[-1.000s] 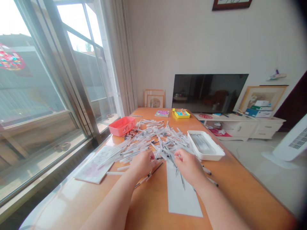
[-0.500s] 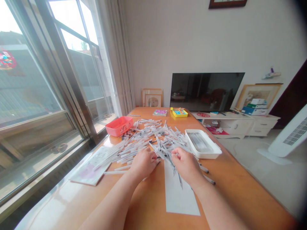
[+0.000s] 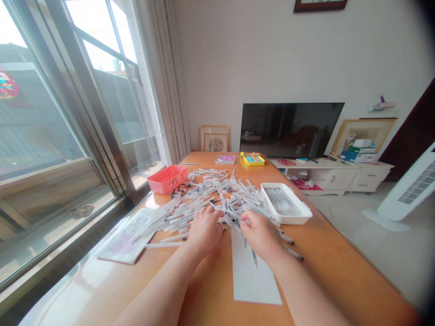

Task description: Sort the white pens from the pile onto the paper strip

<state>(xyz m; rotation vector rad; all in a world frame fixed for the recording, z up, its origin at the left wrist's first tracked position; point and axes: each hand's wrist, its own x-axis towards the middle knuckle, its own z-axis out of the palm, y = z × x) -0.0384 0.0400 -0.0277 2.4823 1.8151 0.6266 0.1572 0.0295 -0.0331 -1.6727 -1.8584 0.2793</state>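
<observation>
A big loose heap of translucent white pen barrels (image 3: 190, 206) with black ends spreads over the table. My left hand (image 3: 206, 230) rests at the heap's near edge, palm down, its fingers stretched out over the pens. Beside it, my right hand (image 3: 261, 233) is closed in a pinch at the heap's front. Thin dark pen refills (image 3: 254, 258) stick out below that hand, over a white sheet of paper (image 3: 253, 285); the pinched ends are hidden by the fingers. Just right of the heap stands a white box (image 3: 304, 213) holding many thin refills in a row.
A red plastic basket (image 3: 166, 181) stands at the heap's left, by black caps. A booklet (image 3: 125, 244) lies front left, partly under pens. Farther back are a purple booklet (image 3: 224, 160) and a yellow box (image 3: 253, 160). Single pens (image 3: 294, 253) lie near the right edge.
My left hand's fingers have gone from curled to stretched out over the pens. The right hand stays pinched in nearly the same place. The view has shifted slightly.
</observation>
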